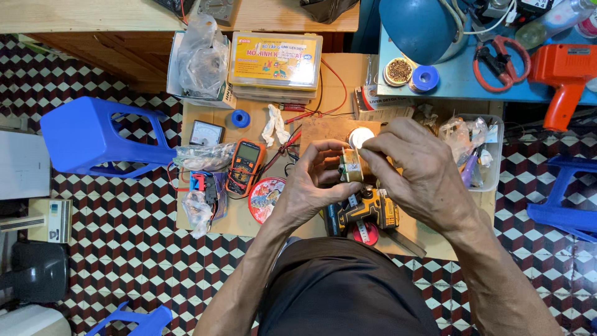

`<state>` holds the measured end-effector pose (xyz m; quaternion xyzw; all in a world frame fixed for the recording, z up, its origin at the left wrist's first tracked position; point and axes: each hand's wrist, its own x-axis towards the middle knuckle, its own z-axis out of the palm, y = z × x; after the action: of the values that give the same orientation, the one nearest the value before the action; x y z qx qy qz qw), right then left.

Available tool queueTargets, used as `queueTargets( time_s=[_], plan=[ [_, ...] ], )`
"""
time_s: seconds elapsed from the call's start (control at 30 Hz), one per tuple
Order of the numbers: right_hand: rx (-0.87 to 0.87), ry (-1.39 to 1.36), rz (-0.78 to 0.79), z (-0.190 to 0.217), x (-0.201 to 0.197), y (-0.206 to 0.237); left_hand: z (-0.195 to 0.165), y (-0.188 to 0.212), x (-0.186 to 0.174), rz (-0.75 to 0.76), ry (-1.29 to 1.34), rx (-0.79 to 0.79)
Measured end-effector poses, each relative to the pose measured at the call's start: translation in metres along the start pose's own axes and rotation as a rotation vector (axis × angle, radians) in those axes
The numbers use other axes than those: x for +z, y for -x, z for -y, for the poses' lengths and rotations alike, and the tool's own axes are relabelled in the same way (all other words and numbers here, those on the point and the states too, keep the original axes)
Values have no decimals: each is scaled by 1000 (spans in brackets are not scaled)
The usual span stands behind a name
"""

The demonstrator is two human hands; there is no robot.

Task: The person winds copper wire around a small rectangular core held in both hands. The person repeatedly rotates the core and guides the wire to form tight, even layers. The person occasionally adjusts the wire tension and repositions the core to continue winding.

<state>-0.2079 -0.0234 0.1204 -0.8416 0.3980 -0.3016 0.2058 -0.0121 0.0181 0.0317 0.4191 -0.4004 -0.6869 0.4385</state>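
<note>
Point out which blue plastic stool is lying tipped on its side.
The blue stool left of the low work table, its legs pointing right. The others, at the right edge and bottom left, show only partly.

Small part (351,167) mostly hidden betw. hands; right fingertips (367,144) cover its top, detail unreadable.

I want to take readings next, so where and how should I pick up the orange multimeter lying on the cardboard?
Probably grip the multimeter across its long orange side edges, near the middle, coming straight down from above. It lies flat, face up, so the sides are the exposed parts. Red and black wires trail to its right, so lift slowly; the left hand is nearest it.
</note>
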Motion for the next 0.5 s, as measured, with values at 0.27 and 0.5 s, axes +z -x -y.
queueTargets(
  time_s=[0.27,0.5],
  plan=[
    [180,-50,-38,14,8,33,11,-17,-5,-104,108,26],
    [283,-92,-85,16,23,52,21,-20,-3,-146,215,14]
  ],
)
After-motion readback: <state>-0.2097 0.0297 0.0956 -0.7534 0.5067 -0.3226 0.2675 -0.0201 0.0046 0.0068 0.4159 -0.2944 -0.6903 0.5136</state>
